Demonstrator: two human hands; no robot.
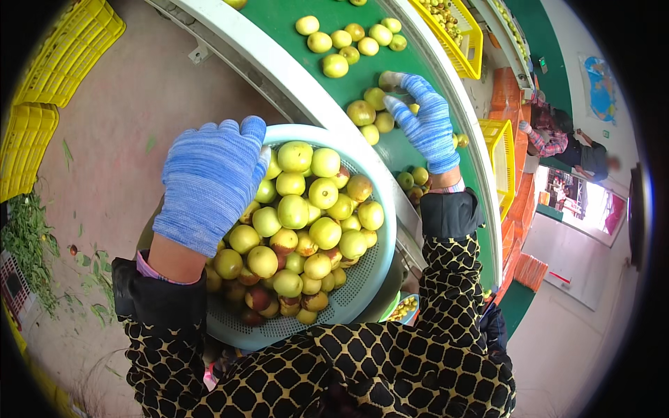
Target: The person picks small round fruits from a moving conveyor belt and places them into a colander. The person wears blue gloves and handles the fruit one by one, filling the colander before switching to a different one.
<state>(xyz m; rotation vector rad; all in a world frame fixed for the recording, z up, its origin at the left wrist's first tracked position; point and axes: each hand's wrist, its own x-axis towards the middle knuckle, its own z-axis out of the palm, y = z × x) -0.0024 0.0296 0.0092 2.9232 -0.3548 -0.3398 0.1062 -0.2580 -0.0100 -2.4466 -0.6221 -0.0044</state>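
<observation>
A round light-blue plastic colander basket (389, 230), heaped with green-yellow jujubes (292, 211), some with brown patches, sits close before my body. My left hand (211, 180), in a blue knit glove, grips its rim at the upper left; the thumb is on the inner side. Beyond the basket, my right hand (423, 117), gloved alike, reaches over a green conveyor belt (319, 89). Its thumb and forefinger are spread, and the forefinger's tip is at a jujube (388, 81). Right beside those fingers lies a small group of jujubes (361, 113).
White rails (272, 47) border the curving belt, where more jujubes (358, 39) lie farther up. Yellow crates (68, 52) stand at left near leaves (29, 251) on the floor. Across the belt are yellow crates (496, 157), orange crates (509, 94) and other people (551, 141).
</observation>
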